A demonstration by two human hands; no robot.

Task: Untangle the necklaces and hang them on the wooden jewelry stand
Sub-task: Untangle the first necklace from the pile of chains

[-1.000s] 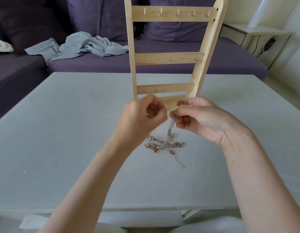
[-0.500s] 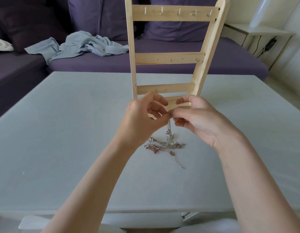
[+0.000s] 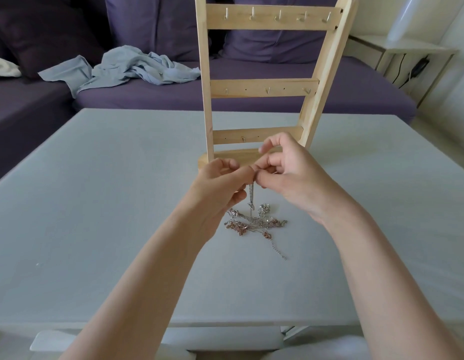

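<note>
Where my two hands meet above the table [image 3: 95,203], a thin silver chain [image 3: 251,196] hangs straight down from the pinch. My left hand [image 3: 220,185] has its fingers curled in, thumb and forefinger closed on the top of that chain. My right hand [image 3: 285,172] comes in from the other side, its fingertips [image 3: 260,175] nipped on the same spot, touching the left hand's fingers; its index finger is lifted and bent above the rest. I think both hands hold one and the same strand, though the fingers hide the exact point of contact.

Directly below the grip, the chain runs down into the tangle of necklaces [image 3: 254,222], a knot of silver and rose-coloured links lying flat on the table. One loose end with a small clasp trails away from the tangle, toward me and to the right of the grip.

Just behind the grip stands the wooden jewelry stand [image 3: 262,87], upright on its base, with three cross rails of small metal hooks [image 3: 278,16]; every hook I can see is bare. Well beyond it is a purple sofa [image 3: 277,100] with a crumpled pale blue cloth [image 3: 137,68] lying on the seat, off to the left of the grip.
</note>
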